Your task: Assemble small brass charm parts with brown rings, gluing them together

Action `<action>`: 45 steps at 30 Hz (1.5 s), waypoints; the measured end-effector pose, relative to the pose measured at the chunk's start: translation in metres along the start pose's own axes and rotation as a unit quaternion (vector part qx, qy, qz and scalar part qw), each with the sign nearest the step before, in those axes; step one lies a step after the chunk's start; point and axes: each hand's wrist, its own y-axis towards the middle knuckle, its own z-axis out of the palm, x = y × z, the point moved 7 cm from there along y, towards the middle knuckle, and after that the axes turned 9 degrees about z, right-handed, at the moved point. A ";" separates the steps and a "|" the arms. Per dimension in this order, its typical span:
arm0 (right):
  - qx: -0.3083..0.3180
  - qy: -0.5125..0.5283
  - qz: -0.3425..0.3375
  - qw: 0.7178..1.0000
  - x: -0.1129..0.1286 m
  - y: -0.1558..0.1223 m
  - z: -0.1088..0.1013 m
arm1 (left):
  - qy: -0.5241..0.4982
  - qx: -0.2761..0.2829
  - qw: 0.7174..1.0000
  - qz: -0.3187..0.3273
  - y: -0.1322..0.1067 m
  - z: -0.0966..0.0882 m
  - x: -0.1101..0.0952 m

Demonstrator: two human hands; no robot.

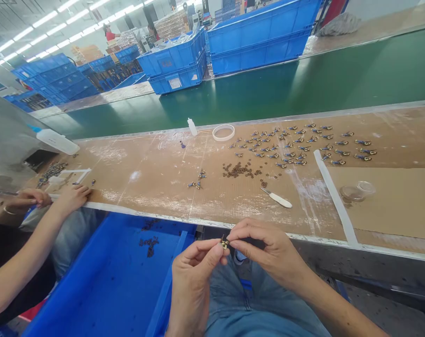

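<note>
Between my fingertips, above my lap at the table's front edge, is a small figurine (225, 244) with yellowish and dark parts. My left hand (198, 269) pinches it from the left. The thumb and forefinger of my right hand (268, 248) are closed at its right side; whether they grip the figurine or a tiny part is too small to tell. On the table ahead lie a few similar figurines (198, 180), a pile of small brown discs (238, 170) and a white-handled knife (277, 198). Many blue-and-yellow figurines (299, 145) lie in rows further right.
A co-worker's hands (70, 199) work at the left. A blue bin (124, 276) stands below the table edge. Toward the back are a white bottle (192, 127), a tape roll (223, 133) and a green conveyor belt (247, 93); small clear cups (365, 187) sit right.
</note>
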 end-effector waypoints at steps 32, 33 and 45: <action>-0.014 0.066 -0.072 0.995 -0.001 -0.012 -0.001 | 0.354 0.084 0.813 0.454 -0.040 0.029 -0.066; -0.011 0.073 -0.060 0.995 -0.003 -0.012 -0.001 | 0.367 0.089 0.802 0.463 -0.042 0.030 -0.066; 0.014 0.104 -0.037 0.994 -0.002 -0.011 0.000 | 0.394 0.103 0.762 0.504 -0.049 0.030 -0.071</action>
